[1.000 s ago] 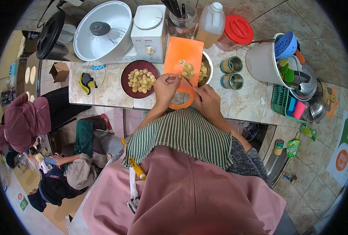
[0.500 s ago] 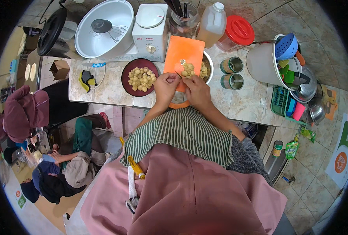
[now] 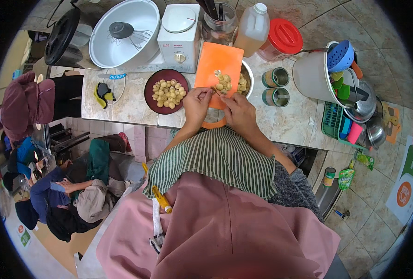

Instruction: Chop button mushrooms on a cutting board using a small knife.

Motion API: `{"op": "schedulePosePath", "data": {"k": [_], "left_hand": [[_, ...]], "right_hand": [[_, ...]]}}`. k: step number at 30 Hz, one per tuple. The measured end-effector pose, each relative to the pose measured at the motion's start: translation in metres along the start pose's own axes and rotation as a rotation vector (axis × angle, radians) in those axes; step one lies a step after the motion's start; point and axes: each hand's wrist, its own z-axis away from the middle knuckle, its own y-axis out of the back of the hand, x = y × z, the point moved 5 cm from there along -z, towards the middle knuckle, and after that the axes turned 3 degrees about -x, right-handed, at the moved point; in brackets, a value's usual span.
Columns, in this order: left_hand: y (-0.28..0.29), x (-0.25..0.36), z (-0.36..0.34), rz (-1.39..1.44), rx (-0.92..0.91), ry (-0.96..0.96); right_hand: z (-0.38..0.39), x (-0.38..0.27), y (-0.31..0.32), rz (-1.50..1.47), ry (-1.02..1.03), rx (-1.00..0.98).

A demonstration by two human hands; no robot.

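Note:
Both of my hands are over the near end of an orange cutting board (image 3: 218,58), which lies partly across a metal bowl (image 3: 249,83). Sliced pale mushrooms (image 3: 224,83) rest on the board, and more show in the bowl at its right. My left hand (image 3: 197,104) is closed in a pinch; a thin dark bit shows at its fingertips, too small to name. Beside it, my right hand (image 3: 240,113) has its fingers bent together near the slices, and what they hold is hidden. A dark red plate (image 3: 150,100) of whole button mushrooms (image 3: 169,93) is left of my hands.
Two opened cans (image 3: 275,96) stand right of the bowl. Behind are a white mixer (image 3: 179,46) with its bowl (image 3: 102,39), a jug (image 3: 251,30) and a red-lidded tub (image 3: 281,39). A utensil bucket (image 3: 308,76) stands right. Other people, one in maroon (image 3: 27,107), are at left.
My right hand has shifted slightly right and nearer to me, its fingertips farther from the left hand's. At the left, the person in maroon has moved toward the counter.

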Motion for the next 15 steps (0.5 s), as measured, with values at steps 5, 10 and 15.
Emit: {"op": "schedulePosePath", "data": {"k": [5, 10, 15], "left_hand": [[-0.001, -0.001, -0.001, -0.002, -0.014, -0.007], [0.001, -0.004, 0.001, 0.044, -0.006, 0.086], [0.001, 0.009, 0.003, 0.054, -0.007, 0.081]], "right_hand": [[-0.017, 0.003, -0.019, 0.012, -0.022, 0.021], [0.019, 0.009, -0.004, -0.045, -0.074, 0.003], [0.021, 0.008, 0.009, -0.091, -0.101, 0.009]]}}
